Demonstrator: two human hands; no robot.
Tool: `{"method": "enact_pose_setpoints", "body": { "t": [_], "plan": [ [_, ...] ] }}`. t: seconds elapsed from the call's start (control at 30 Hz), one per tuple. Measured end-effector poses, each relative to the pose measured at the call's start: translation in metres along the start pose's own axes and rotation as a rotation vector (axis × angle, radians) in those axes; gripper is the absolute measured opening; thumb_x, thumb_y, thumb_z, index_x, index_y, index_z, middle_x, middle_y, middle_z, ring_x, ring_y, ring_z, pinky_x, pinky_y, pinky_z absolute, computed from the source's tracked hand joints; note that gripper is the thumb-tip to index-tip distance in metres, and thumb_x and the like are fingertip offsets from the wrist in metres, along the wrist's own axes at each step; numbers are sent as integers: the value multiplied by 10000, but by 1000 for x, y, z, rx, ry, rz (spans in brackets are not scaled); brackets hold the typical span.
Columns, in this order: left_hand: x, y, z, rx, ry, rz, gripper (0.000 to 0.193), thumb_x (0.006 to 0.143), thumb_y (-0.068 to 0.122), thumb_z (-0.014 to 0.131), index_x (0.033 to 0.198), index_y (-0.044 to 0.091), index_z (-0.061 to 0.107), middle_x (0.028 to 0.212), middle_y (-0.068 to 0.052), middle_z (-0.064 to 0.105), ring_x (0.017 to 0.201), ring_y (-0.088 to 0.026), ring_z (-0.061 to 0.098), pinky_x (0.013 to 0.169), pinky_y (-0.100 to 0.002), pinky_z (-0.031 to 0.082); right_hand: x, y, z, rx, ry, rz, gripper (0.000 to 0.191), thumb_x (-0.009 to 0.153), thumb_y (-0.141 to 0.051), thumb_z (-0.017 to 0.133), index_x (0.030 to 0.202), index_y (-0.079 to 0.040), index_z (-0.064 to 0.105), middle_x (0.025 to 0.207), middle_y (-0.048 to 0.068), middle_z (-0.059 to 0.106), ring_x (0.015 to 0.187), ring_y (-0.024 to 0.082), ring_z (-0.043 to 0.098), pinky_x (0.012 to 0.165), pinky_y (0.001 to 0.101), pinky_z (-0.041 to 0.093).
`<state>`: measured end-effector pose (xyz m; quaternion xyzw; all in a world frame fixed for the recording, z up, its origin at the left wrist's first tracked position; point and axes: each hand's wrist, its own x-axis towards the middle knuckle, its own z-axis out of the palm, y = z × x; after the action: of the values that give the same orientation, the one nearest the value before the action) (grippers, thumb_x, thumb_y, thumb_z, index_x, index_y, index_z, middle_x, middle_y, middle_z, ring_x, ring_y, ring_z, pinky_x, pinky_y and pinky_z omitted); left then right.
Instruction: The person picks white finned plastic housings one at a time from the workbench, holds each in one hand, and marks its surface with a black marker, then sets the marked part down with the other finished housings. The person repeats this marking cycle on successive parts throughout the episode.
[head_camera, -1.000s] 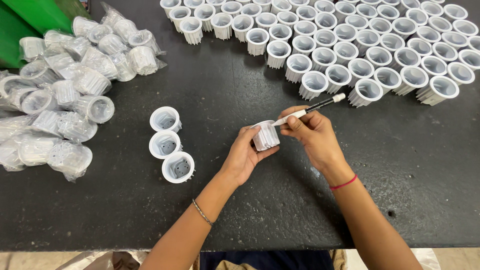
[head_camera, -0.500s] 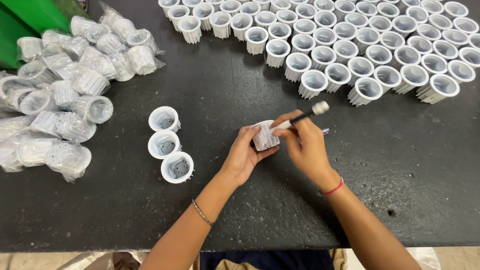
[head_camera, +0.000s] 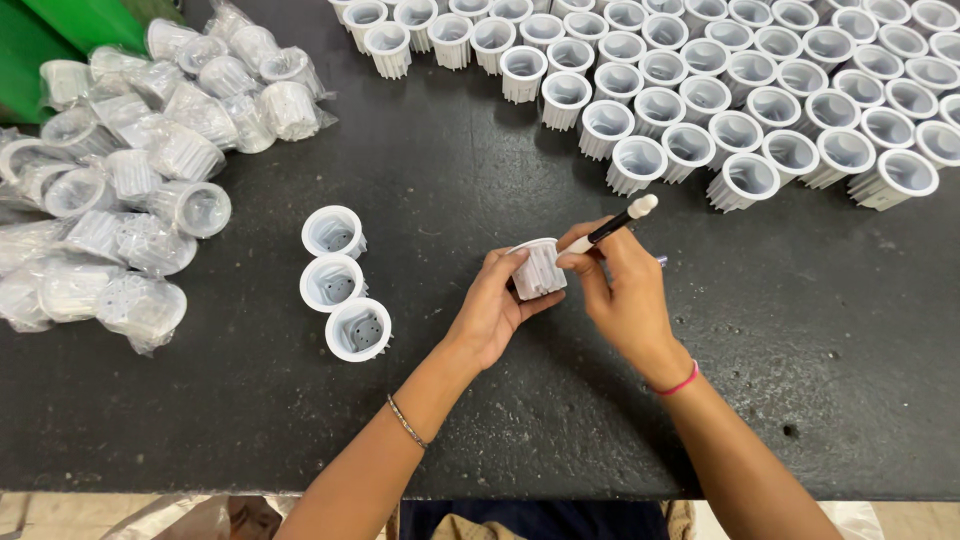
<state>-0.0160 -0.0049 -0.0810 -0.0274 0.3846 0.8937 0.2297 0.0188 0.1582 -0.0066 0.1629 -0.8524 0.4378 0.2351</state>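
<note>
Though half-hidden by fingers (head_camera: 500, 275), ribbed cup (head_camera: 540, 270)

Clear plastic-wrapped cups (head_camera: 130, 200), table's left

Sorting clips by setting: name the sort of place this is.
Probably a small workshop bench: many identical white ribbed cups in rows on a dark worktable, plastic-wrapped cups heaped leftward, hands working one cup.

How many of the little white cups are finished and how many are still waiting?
Many unwrapped white cups already stand in rows at the far right, and three more cups sit by the left hand. In hand now: that hand holds one ribbed cup while the right hand works a thin brush at it. Left over: a pile of cups in plastic wrap on the left.
</note>
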Motion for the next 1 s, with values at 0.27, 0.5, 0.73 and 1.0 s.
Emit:
{"method": "enact_pose_setpoints", "body": {
  "t": [0.27,0.5,0.73,1.0],
  "plan": [
    [-2,-1,0,18,2,-19,322,1026,299,508,1219,53,431,1263,-151,570,1157,-241,626,1016,-456,583,-5,9,13,74,-28,36,144,900,91,659,993,-18,669,970,64,707,789,202,689,703,317,540],
    [-4,0,-1,17,-6,-15,316,1032,296,496,1225,56,426,1255,-153,567,1148,-240,625,1011,-454,585,-8,9,18,47,-26,-29,142,886,104,651,954,-15,687,1037,59,713,869,230,708,752,327,547],
    [-6,1,0,7,4,-22,309,1033,289,485,1220,50,427,1259,-158,566,1162,-244,623,1024,-457,585,-7,10,19,23,-28,-41,146,872,114,643,938,-8,689,1033,64,709,874,262,701,757,345,542],
    [-7,2,4,-1,2,-20,312,1033,294,483,1216,48,427,1283,-151,557,1194,-247,608,1036,-457,578,-6,10,19,-5,-29,-53,136,890,99,636,932,-24,677,996,53,695,838,254,698,717,346,543]
  ]
}}
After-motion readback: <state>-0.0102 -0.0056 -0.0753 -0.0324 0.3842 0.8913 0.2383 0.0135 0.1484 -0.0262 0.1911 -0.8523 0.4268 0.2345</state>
